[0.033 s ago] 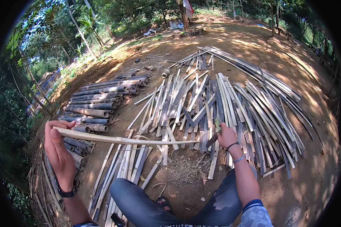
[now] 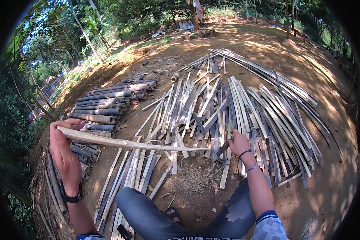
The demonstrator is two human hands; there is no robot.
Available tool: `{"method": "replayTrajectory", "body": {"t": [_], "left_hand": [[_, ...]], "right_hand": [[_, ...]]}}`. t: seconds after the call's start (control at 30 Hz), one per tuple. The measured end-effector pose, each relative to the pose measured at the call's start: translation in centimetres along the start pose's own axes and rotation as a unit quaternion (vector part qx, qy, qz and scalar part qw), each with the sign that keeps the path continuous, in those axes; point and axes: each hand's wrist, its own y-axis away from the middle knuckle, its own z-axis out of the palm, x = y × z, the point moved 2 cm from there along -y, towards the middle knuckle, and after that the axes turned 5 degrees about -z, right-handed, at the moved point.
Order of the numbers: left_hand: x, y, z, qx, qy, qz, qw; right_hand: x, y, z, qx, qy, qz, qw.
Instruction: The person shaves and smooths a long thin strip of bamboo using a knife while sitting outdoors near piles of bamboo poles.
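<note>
Pale split bamboo, one long strip (image 2: 128,143), is what I have in hand; it runs level across my view above my knees (image 2: 148,212). My left hand (image 2: 64,150) is clamped around the strip's thick left end, thumb laid along its upper face, a dark watch (image 2: 73,197) on that wrist. My right hand (image 2: 239,143) is closed on a dark handle, apparently a knife (image 2: 224,147), at the strip's thin right end. I cannot tell whether the blade touches the strip there. Two bracelets (image 2: 248,160) sit on the right wrist.

Directly below the strip's middle: a patch of fine dry shavings (image 2: 196,176) on bare brown earth (image 2: 332,176), and one sandalled foot (image 2: 173,212) between my knees.

Beyond the strip, a broad spread of flat grey and tan bamboo slats (image 2: 244,108) lies fanned on the ground, reaching well to the strip's right. A few more slats (image 2: 136,172) lie under the strip, running toward my left knee.

Beyond the strip's left end, a stack of round bamboo poles (image 2: 104,108) lies side by side. Some shorter poles (image 2: 84,152) sit just under my left hand.

Far beyond the slats: trees (image 2: 120,20) and a shaded pile of objects (image 2: 188,26) at a trunk.
</note>
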Motion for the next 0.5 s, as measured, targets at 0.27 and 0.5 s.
{"method": "replayTrajectory", "body": {"t": [0.27,0.5], "left_hand": [[-3.3,-8.4,7.3,0.083,0.307,-0.074,0.945],[-3.4,-17.1,13.9,0.022,0.357,-0.077,0.931]], "right_hand": [[-1.2,0.9,-1.9,0.012,-0.036,-0.026,0.999],[-1.3,0.8,-3.1,0.096,-0.057,-0.003,0.994]]}}
